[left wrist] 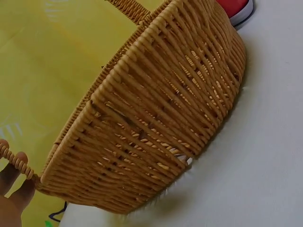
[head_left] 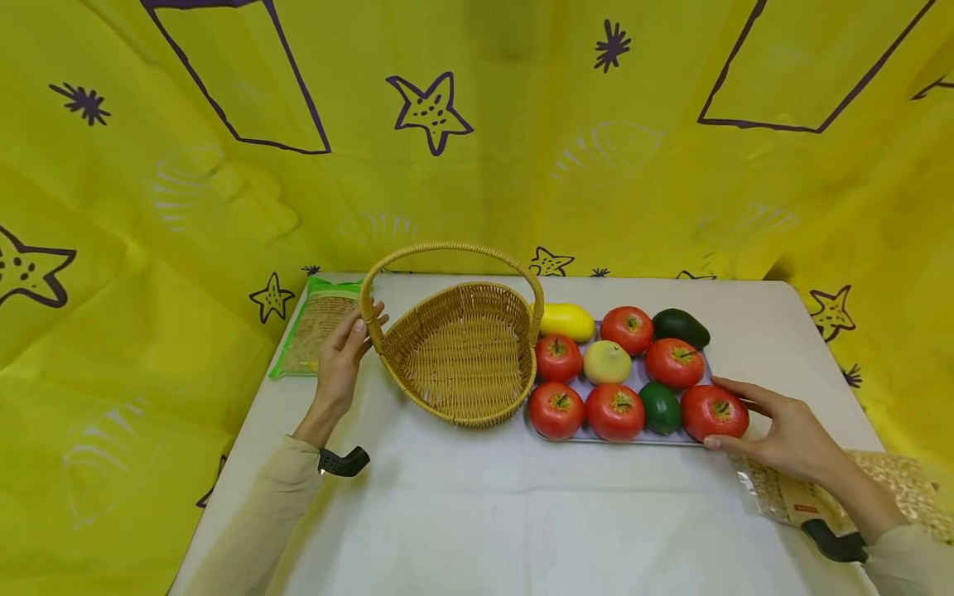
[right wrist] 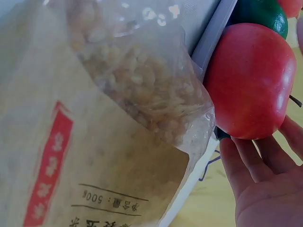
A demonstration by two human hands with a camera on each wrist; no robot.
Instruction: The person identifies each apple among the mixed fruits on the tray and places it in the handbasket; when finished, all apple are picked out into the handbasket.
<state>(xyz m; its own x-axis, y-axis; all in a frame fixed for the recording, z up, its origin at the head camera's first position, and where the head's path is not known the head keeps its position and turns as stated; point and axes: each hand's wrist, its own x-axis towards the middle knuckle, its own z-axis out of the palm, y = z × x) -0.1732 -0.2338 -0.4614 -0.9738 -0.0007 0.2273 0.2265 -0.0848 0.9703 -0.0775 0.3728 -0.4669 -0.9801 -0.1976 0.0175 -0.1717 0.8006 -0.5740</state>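
Observation:
A golden wicker basket [head_left: 458,356] with a tall arched handle stands upright, its inside bare. My left hand [head_left: 341,356] holds the handle's left foot, fingers [left wrist: 23,191] behind it. To the basket's right, a lilac tray [head_left: 637,375] bears several red apples, a yellow squash-like piece [head_left: 566,321], a pale round fruit [head_left: 607,362] and a small dark green fruit [head_left: 660,408]. At the tray's right front corner my right hand [head_left: 793,434] grips a red apple [head_left: 714,413], thumb in front and fingers behind; in the right wrist view fingertips [right wrist: 232,149] lie against the apple's side.
A dark green avocado [head_left: 681,328] lies at the tray's back right. Under my right forearm is a clear bag of pale grains [head_left: 887,488]. A green-edged packet [head_left: 313,323] lies behind my left hand. Yellow patterned cloth [head_left: 477,190] hangs behind the white table [head_left: 462,505].

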